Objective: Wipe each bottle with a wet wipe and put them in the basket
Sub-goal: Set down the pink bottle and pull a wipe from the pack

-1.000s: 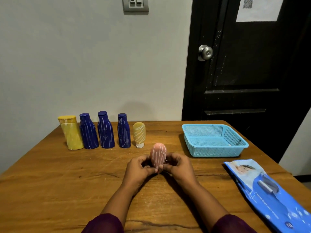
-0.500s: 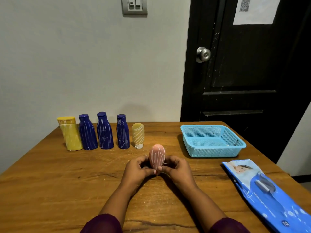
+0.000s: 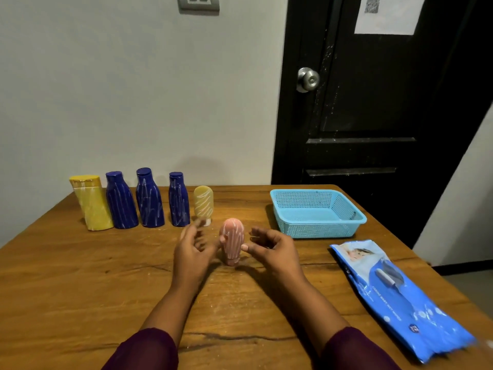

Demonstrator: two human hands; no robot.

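On the table (image 3: 80,276), the wipe pack (image 3: 394,289) is laid at right, basket (image 3: 320,231) behind it. The pink bottle (image 3: 231,241) is stood upright, axis vertical, flanked closely by left hand (image 3: 193,252) and right hand (image 3: 272,249); pack is nearer the right. Fingers (image 3: 257,232) are held loose, nothing gripped.

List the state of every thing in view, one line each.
Pink bottle: upright, streaked.
Left hand: open, blurred.
Right hand: open.
Yellow bottle: upright, streaked.
Blue bottles: three, upright, streaked.
Tan bottle: upright, streaked.
Basket: empty.
Wipes pack: lying flat, shut.
Door: shut.
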